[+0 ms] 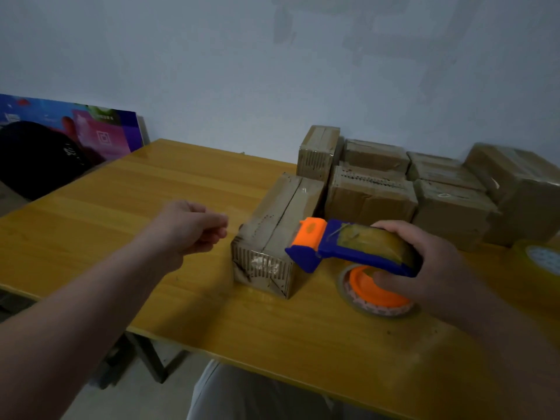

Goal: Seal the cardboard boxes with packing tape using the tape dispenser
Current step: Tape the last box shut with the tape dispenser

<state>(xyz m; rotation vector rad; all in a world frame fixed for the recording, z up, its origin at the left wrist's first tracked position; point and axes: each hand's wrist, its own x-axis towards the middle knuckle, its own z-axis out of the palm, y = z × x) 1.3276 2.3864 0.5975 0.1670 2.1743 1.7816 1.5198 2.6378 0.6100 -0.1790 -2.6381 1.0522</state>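
A small cardboard box [272, 237] lies on the yellow wooden table [151, 207], its top flaps meeting in a centre seam. My right hand [430, 262] grips a blue and orange tape dispenser [348, 247] loaded with a roll of clear tape. The dispenser's orange head points left, touching or just off the box's right side. My left hand [194, 225] hovers above the table just left of the box, its fingers curled and holding nothing.
Several more cardboard boxes [424, 189] are stacked at the back right of the table against the wall. A spare tape roll [539, 262] lies at the right edge. A colourful board [100, 131] and a dark bag [39, 159] stand at the left.
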